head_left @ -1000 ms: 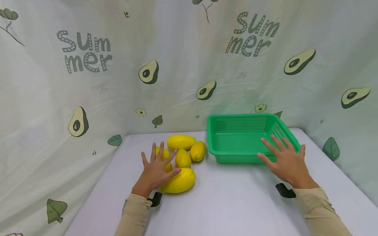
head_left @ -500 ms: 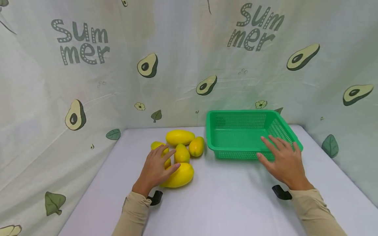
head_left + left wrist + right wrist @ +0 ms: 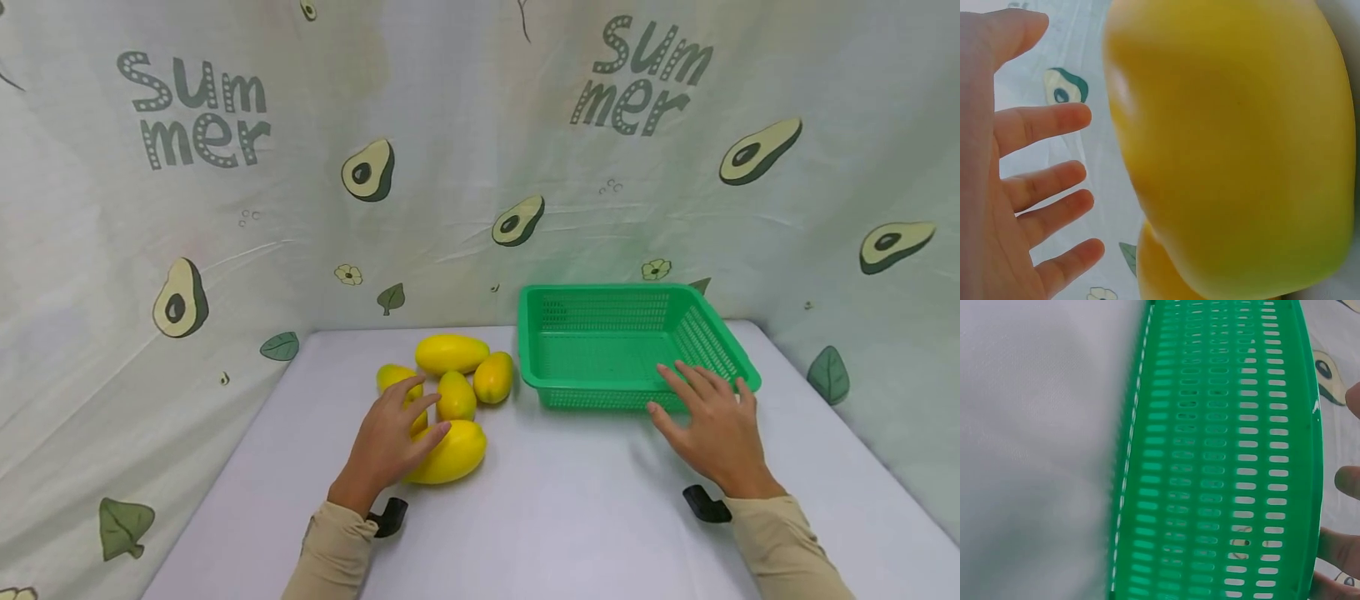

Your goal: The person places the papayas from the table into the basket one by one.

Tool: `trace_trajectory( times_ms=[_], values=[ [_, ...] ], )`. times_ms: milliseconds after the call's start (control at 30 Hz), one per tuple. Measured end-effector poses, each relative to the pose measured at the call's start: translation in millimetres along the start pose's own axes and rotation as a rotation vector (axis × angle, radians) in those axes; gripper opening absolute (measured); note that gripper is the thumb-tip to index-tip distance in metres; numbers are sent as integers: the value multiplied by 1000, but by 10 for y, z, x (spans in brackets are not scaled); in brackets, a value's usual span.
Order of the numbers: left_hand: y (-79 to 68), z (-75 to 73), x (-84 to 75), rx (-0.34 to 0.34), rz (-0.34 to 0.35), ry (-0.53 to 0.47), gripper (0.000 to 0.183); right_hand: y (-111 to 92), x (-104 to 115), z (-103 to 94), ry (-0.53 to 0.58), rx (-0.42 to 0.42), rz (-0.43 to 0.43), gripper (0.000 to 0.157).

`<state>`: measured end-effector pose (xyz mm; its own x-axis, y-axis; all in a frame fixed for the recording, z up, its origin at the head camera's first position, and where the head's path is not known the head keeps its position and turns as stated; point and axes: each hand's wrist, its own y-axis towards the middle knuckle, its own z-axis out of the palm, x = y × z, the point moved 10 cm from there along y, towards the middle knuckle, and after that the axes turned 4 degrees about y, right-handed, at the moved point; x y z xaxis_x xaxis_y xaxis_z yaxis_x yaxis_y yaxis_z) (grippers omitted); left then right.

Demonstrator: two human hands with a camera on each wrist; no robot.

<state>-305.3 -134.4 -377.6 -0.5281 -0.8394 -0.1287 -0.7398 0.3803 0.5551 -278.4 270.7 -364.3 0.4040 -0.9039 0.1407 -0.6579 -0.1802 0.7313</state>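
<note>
My left hand (image 3: 382, 442) is over the left side of a group of several smooth yellow fruits, fingers loosely bent and holding nothing. A big oval fruit (image 3: 456, 452) lies closest to its thumb. A smaller fruit (image 3: 455, 398) sits beyond the fingertips, and another (image 3: 395, 375) is partly hidden behind the hand. In the left wrist view, a gap separates the fingers from the large fruit (image 3: 1235, 144). My right hand (image 3: 716, 437) hovers with relaxed fingers at the near rim of a green plastic basket (image 3: 637, 396), which has slotted walls (image 3: 1210, 456).
Two more yellow fruits, a long one (image 3: 452, 354) and a short one (image 3: 493, 377), lie at the back, left of the basket. A white table (image 3: 555, 517) carries everything. Behind it hangs a printed curtain (image 3: 435, 100).
The left hand's spread fingers have drawn together and bent. The right hand's fingers have relaxed and bent slightly too. Fruits and basket stay in place while the head view shifts slightly.
</note>
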Motion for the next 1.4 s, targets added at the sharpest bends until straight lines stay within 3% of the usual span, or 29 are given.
trace_trajectory(
  times_ms=[233,700,967,1167,1400],
  values=[
    [-75,11,17,-18,-18,-18,43,14,22,25,-16,-1,-44,76],
    [-96,10,26,-41,-2,-51,42,-25,5,33,-27,9,-73,72],
    [-106,8,56,-36,-25,-51,40,-55,-47,7,-60,53,7,57],
    [-208,-33,123,-21,-58,-29,36,-88,1,31,-55,41,67,61],
    [-242,-74,196,-37,-51,-54,35,-43,18,94,-29,-19,21,59]
  ],
)
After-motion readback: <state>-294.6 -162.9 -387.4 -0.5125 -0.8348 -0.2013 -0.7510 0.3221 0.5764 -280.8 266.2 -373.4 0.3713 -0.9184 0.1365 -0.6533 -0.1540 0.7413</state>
